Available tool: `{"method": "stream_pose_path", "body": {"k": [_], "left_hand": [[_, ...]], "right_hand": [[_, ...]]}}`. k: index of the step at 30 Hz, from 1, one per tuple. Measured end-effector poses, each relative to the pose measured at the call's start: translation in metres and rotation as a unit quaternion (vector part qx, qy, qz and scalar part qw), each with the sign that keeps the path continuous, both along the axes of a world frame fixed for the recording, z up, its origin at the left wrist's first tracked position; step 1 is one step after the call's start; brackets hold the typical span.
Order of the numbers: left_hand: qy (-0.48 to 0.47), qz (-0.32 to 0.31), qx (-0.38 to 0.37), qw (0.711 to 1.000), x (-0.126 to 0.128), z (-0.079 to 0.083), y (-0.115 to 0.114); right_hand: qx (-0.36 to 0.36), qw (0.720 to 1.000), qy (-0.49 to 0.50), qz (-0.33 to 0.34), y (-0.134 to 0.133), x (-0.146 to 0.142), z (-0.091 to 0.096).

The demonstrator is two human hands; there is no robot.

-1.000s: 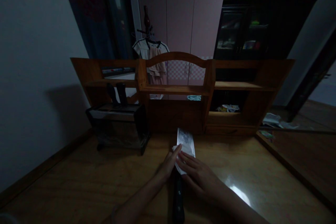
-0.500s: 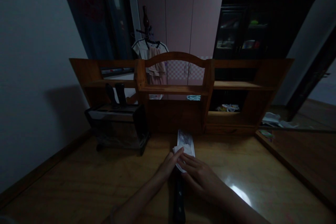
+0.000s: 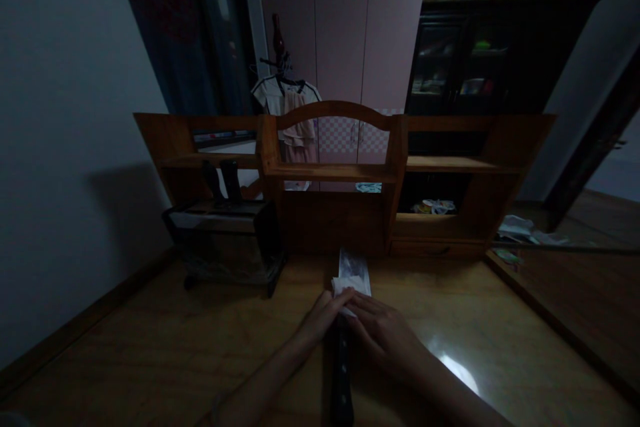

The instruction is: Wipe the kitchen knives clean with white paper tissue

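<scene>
A kitchen knife with a broad blade lies flat on the wooden desktop, its black handle pointing towards me. A folded white tissue covers part of the blade near the handle. My left hand presses on the tissue from the left, fingers together. From the right, my right hand lies over the same tissue, its fingers closed together and meeting the left fingertips. Both hands hide the lower blade and part of the tissue.
A knife block with two black handles sticking up stands at the left. Behind the knife, a wooden shelf unit spans the back of the desk. A white wall rises at the left.
Both hands have slid slightly down the blade towards the handle, and more of the tissue's lower part is now covered. The knife has stayed in about the same place.
</scene>
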State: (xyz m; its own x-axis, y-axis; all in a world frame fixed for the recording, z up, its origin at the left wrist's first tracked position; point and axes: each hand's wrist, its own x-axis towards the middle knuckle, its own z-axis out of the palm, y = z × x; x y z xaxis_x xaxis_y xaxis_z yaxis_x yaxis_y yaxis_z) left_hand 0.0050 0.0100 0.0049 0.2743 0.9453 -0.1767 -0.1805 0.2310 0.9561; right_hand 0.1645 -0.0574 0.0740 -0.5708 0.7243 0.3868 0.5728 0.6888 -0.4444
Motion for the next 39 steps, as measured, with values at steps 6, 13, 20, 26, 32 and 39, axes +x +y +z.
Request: {"method": "stream_pose_path", "body": {"k": [6, 13, 20, 26, 32, 39], "left_hand": [[-0.009, -0.034, 0.029, 0.999, -0.001, 0.008, -0.004], [-0.006, -0.029, 0.024, 0.999, 0.001, 0.01, -0.005], [0.024, -0.033, 0.042, 0.998, 0.001, 0.001, 0.001], [0.064, -0.012, 0.048, 0.997, 0.002, -0.009, 0.007], [0.041, -0.043, 0.07, 0.996, 0.003, 0.001, 0.003], [0.029, -0.033, 0.062, 0.997, 0.004, 0.001, 0.003]], "right_hand": [[0.005, 1.0, -0.009, -0.015, 0.004, 0.002, -0.007], [0.018, 0.999, -0.011, -0.025, 0.005, 0.001, -0.009], [0.022, 0.999, -0.02, -0.04, 0.007, 0.004, -0.013], [0.023, 0.999, -0.008, -0.042, 0.006, 0.004, -0.011], [0.019, 0.998, -0.008, -0.055, 0.006, 0.004, -0.012], [0.023, 0.997, -0.005, -0.073, 0.008, 0.006, -0.017]]}}
